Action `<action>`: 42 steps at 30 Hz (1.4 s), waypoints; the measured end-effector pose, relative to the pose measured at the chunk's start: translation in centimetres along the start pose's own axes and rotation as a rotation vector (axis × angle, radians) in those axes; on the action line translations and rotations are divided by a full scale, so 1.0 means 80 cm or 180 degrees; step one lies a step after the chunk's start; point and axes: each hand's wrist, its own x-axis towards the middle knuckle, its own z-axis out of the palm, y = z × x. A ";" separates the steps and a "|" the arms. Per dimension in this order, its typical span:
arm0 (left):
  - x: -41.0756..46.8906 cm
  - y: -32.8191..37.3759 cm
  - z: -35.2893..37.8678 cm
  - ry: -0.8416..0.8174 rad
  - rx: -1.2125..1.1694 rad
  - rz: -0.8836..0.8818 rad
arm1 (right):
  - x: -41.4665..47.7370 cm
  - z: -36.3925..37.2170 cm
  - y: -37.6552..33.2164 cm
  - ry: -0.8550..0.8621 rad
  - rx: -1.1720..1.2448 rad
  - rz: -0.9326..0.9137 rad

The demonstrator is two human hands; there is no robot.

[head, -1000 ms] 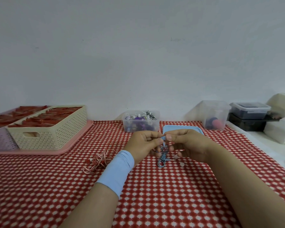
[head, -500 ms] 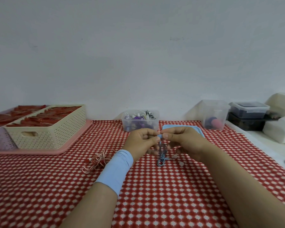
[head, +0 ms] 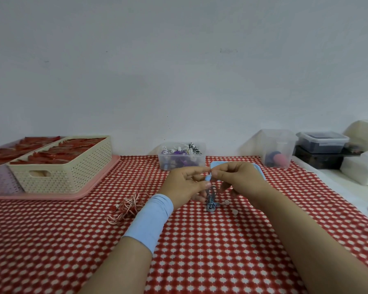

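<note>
Soft, even, rather dim light; faint shadows under the fingers (head: 206,184); wide-angle bending at the edges; slightly soft focus.

- A plain pale grey wall (head: 179,71) fills the upper half, marked by a few faint smudges; the light is soft and even.
- A table against the wall wears a red tablecloth (head: 51,251) with a white pattern.
- Far left, a pink tray (head: 89,187) bears a cream perforated basket (head: 72,172) full of red packets (head: 57,153).
- At the wall, centre, stands a clear tub (head: 182,164) of mixed earphones.
- Further right stands a taller clear container (head: 277,145).
- Past the cloth's right edge, a white surface (head: 338,181) carries a lidded box (head: 323,143) stacked on a black box (head: 319,160), with white foam boxes (head: 361,168) beside.
</note>
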 end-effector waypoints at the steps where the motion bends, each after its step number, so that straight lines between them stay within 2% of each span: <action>1: 0.000 -0.001 -0.002 0.0039 0.0074 -0.0002 | 0.001 0.000 0.001 0.0040 -0.0098 -0.0034; 6: 0.000 -0.003 -0.017 0.0229 0.0208 -0.0020 | 0.009 -0.005 0.015 0.0106 -0.1056 -0.0167; 9: 0.003 -0.004 -0.021 0.0306 0.0291 -0.0048 | 0.010 -0.002 0.019 -0.0136 -0.1884 -0.0265; 14: 0.005 -0.007 -0.024 0.0439 0.0437 -0.0001 | 0.006 0.007 0.007 -0.0576 -0.2759 0.0052; 17: 0.005 -0.007 -0.025 0.0487 0.0520 0.0015 | 0.005 0.012 0.002 -0.0603 -0.3147 0.0006; 31: 0.006 -0.011 -0.039 0.0489 0.1068 -0.0070 | 0.013 0.062 -0.005 -0.0242 -0.3757 -0.0307; 37: 0.014 -0.005 -0.053 0.0688 0.1105 0.0014 | 0.031 0.054 -0.014 -0.0492 -0.3427 -0.0200; 42: 0.049 0.021 -0.075 0.0747 0.1221 0.0024 | 0.068 0.040 -0.048 -0.0225 -0.2892 -0.0255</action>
